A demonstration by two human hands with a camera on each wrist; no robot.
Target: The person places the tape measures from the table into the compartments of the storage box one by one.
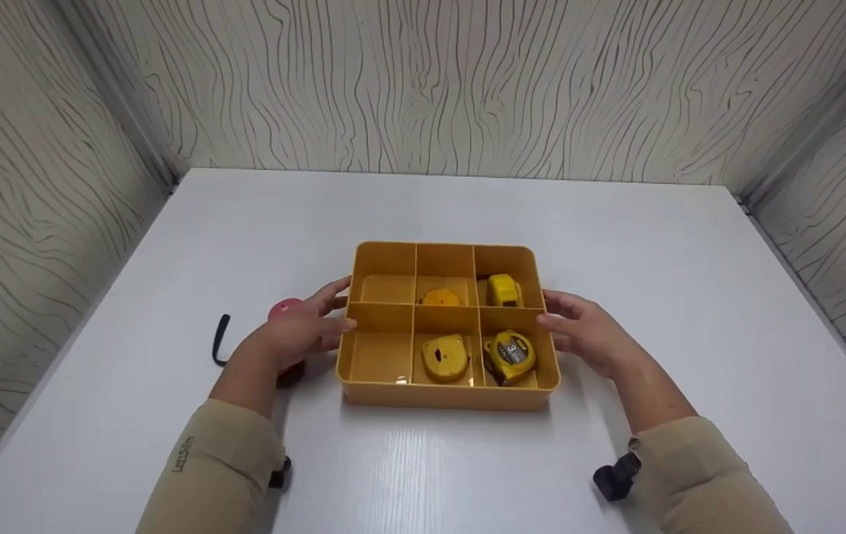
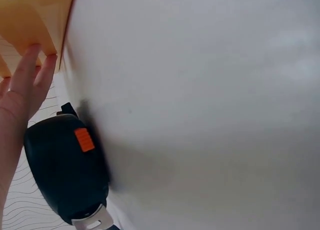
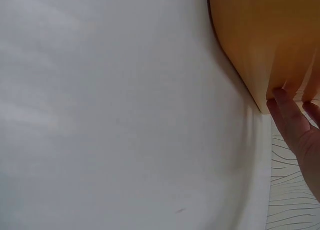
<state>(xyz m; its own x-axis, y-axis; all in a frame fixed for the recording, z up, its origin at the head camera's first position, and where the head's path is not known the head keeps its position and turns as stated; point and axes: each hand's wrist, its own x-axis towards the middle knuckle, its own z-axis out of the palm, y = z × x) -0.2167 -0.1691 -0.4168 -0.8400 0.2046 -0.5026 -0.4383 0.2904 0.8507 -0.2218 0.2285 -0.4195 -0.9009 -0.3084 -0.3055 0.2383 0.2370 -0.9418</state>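
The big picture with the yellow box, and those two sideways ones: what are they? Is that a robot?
No robot: that's a person's bare left hand and right hand. The big picture is taken from the person's head, the smaller two from the left and right wrists. On the white table sits a rectangular yellow-orange box with six compartments. Four hold rounded yellow or orange things; one is a yellow tape measure marked 3.0. Each hand touches one side of the box. Near the left hand are a dark rounded case with an orange patch and a partly hidden pink thing.
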